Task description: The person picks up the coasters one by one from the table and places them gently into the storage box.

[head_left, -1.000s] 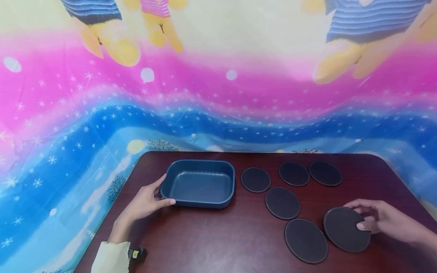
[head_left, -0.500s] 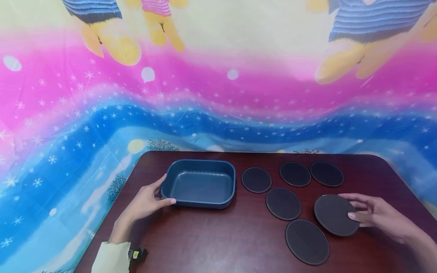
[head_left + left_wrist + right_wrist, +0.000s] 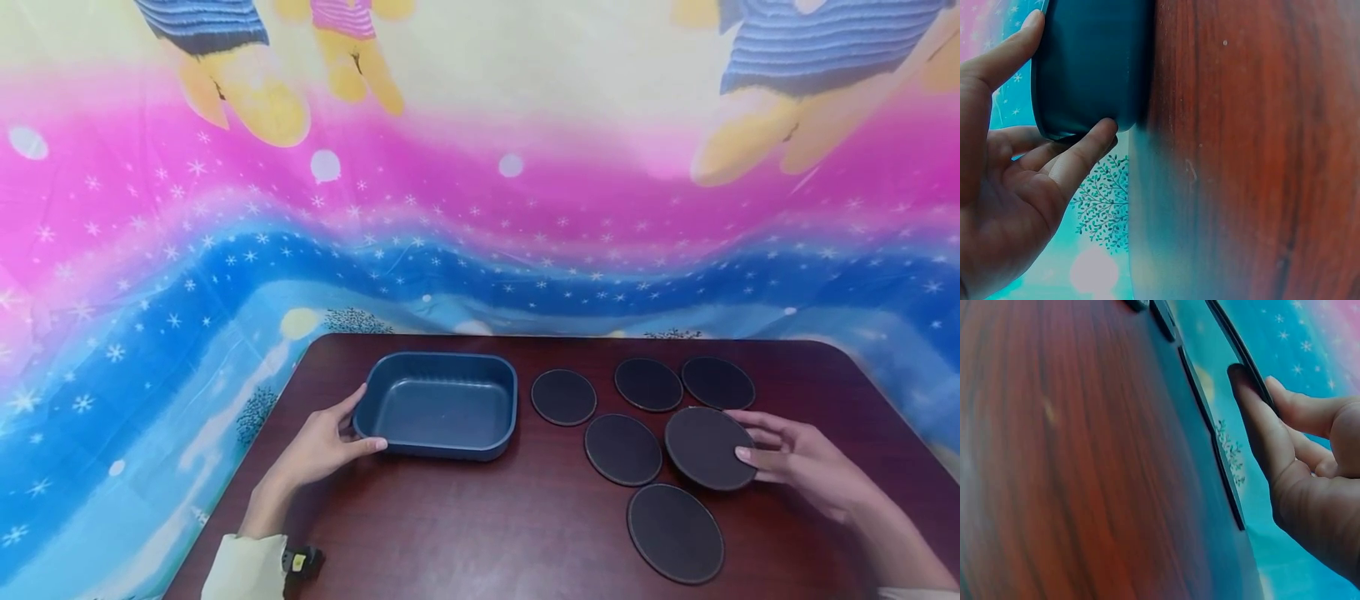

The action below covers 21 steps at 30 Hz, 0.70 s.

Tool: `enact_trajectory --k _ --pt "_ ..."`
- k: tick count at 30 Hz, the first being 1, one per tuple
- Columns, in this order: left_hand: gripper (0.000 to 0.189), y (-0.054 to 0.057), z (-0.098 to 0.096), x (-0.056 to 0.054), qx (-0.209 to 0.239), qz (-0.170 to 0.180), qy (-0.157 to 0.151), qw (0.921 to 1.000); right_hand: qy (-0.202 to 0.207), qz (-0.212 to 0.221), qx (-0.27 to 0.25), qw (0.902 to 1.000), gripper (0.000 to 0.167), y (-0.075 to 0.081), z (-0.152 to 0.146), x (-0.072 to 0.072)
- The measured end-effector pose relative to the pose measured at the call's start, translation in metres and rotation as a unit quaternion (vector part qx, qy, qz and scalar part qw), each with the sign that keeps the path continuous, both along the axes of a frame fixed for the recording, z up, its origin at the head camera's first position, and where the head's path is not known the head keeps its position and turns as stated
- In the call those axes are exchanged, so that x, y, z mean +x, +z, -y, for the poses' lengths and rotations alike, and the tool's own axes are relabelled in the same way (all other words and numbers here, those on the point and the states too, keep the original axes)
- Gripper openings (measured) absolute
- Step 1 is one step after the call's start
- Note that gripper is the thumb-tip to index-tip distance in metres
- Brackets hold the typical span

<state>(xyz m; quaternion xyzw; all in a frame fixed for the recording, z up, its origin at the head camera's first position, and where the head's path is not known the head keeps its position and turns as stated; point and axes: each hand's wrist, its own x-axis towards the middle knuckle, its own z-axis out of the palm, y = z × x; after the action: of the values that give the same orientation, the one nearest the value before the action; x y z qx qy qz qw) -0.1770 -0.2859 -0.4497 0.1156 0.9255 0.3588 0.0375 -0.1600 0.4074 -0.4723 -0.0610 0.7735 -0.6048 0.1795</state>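
Note:
My left hand (image 3: 322,442) grips the left end of a dark blue-green rectangular dish (image 3: 435,448), thumb on the rim at its front corner. In the left wrist view the dish wall (image 3: 1091,69) rises from the table, with fingers against its end. On the right, my right hand (image 3: 802,458) pinches a round dark coaster (image 3: 705,446) by its right edge, thumb on top and fingers beneath. The right wrist view has this coaster (image 3: 1241,353) edge-on, raised above the tabletop. Another coaster (image 3: 622,450) lies just left of it, and one more coaster (image 3: 675,533) lies in front.
Three coasters lie along the back: one beside the dish (image 3: 564,397), a middle coaster (image 3: 648,384) and a right-hand coaster (image 3: 717,383). Everything stands on a reddish-brown table (image 3: 480,533) with rounded corners. A printed cloth backdrop (image 3: 480,208) hangs behind it.
The coaster in my right hand has come up off the table and moved left and toward the back, away from its place beside the front coaster. My left hand and the dish have stayed put.

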Motion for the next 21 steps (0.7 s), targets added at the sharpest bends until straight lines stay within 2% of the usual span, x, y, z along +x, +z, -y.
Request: enact_trajectory --k 11,21 --pt "0.108 -0.001 -0.001 0.0 -0.001 0.007 0.003 1.0 -0.053 0.017 -0.08 0.9952 0.054 0.001 0.026 -0.001" --pt "0.107 0.0 0.0 0.0 -0.003 0.006 0.005 1.0 -0.086 0.029 -0.061 0.994 0.069 0.014 0.053 -0.007"
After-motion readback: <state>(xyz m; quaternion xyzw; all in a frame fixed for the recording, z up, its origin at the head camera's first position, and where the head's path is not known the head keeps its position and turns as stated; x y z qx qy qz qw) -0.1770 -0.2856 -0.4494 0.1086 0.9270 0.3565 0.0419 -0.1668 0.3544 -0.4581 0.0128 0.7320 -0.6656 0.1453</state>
